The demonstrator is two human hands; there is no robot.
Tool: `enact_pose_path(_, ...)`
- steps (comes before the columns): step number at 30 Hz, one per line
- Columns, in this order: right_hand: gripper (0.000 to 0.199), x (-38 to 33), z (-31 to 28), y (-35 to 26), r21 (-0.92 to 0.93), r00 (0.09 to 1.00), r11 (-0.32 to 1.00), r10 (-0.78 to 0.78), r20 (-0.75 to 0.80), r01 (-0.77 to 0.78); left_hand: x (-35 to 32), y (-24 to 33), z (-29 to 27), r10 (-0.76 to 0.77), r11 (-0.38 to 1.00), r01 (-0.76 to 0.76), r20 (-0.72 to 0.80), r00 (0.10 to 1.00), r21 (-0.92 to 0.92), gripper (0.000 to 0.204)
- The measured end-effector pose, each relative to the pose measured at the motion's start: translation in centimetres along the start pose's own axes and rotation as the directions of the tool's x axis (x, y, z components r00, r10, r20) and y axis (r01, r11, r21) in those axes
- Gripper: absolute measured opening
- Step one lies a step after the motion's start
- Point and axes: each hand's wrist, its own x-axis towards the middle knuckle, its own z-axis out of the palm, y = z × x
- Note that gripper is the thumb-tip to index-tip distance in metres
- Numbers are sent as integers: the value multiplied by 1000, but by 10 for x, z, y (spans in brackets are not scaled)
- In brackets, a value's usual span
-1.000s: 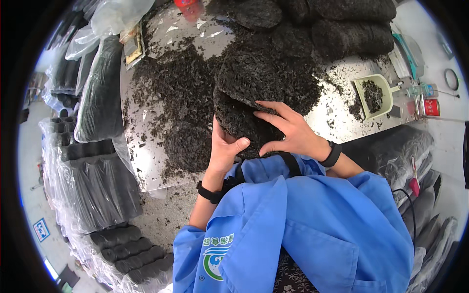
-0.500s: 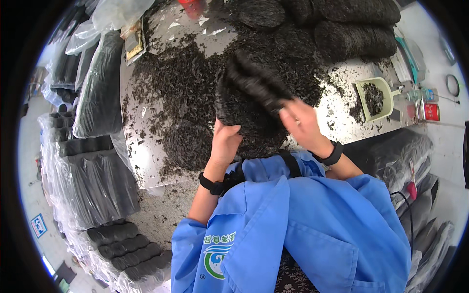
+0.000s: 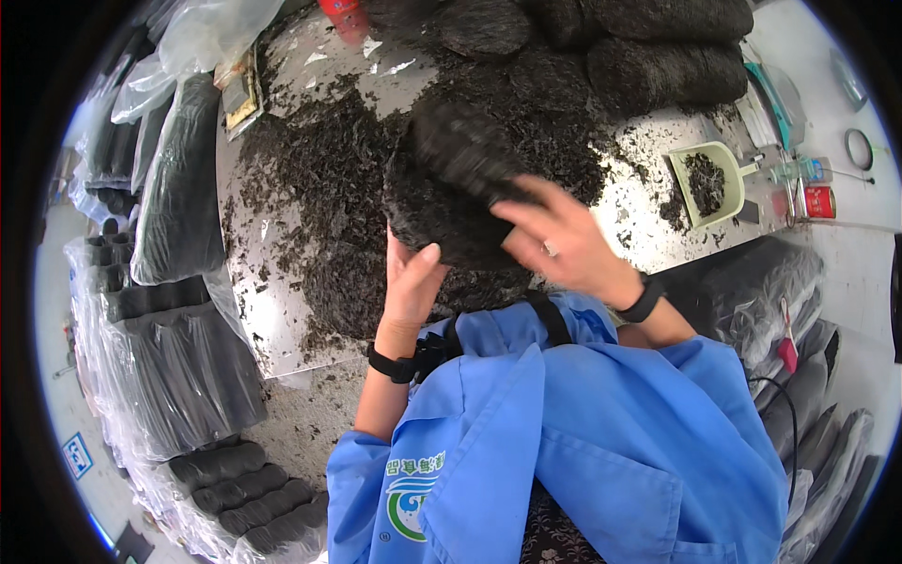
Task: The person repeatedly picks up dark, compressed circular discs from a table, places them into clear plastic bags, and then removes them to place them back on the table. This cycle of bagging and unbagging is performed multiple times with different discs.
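Note:
Near the table's front edge, my left hand (image 3: 413, 280) is closed on the near left rim of a dark round of dried seaweed (image 3: 427, 221), thumb on top. My right hand (image 3: 570, 242), wearing a ring, pinches the edge of a second dark seaweed piece (image 3: 462, 141), which is raised over the round and smeared by motion. Its far side leans away to the left. More seaweed lies beneath both hands, and loose dark flakes (image 3: 324, 169) are strewn over the metal table (image 3: 242, 315).
Stacked seaweed rolls (image 3: 667, 75) stand at the far right. A pale dustpan (image 3: 735, 193) with dark scraps and a red can (image 3: 820, 201) sit on the right. Bagged seaweed (image 3: 178, 188) lines the left edge. A red container (image 3: 346, 19) is at the back.
The raised seaweed piece has swung left and shows a broader face. My right hand has moved slightly left and lower in view. My left hand keeps its hold, also shifted left.

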Motion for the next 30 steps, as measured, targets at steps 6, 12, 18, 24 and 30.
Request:
enact_pose_path(6,39,2,7,1,167,987,973,159,4,-157,6,-5,10,11,992,-4,-52,999,122,47)
enact_pose_path(12,28,-14,-13,41,409,764,801,570,-301,-437,9,-5,-18,-250,935,148,-303,920,-323,31)
enact_pose_path(18,59,-6,-48,53,788,561,564,747,-358,-248,-14,31,-7,123,982,-172,-416,901,-82,48)
enact_pose_path(24,54,-4,8,40,936,629,18,745,222,-352,-3,43,49,194,-152,-522,543,817,839,67)
enact_pose_path(30,49,-7,47,13,922,612,-210,696,374,-324,-48,55,-2,319,-57,-329,330,889,943,79)
